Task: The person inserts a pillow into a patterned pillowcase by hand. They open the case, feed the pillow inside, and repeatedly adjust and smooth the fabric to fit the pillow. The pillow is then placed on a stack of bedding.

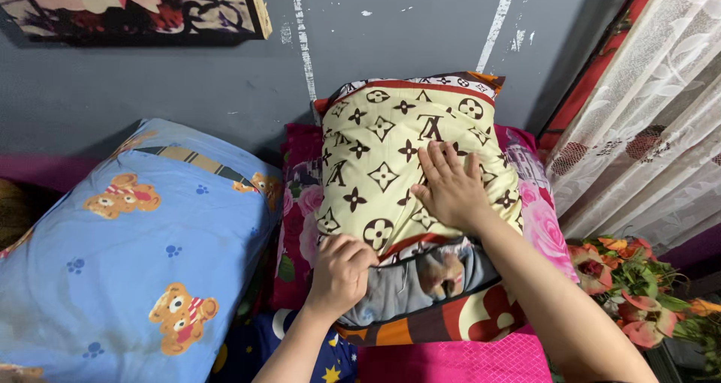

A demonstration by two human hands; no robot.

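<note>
So both hands are on the cream pillow (390, 150) with the dark brown flower-and-diamond pattern, which is standing propped against the grey wall (225, 75). The right hand (449, 188) is open, fingers spread flat, pressing on the front of the pillow roughly in its middle. The left hand (342, 272) is lower down and curled closed, pinching the edge of the pillow's cover right where it opens, and you can see the grey inner pillow (405, 281) poking out just to the right of that fist. Under and behind both hands there's a pink floral pillow (300, 218). Off to the left of the left hand lies a big blue pillow with teddy bears (135, 240). To the right of the right arm there's a lace curtain (646, 113) and some artificial flowers (631, 285) below it.
</note>
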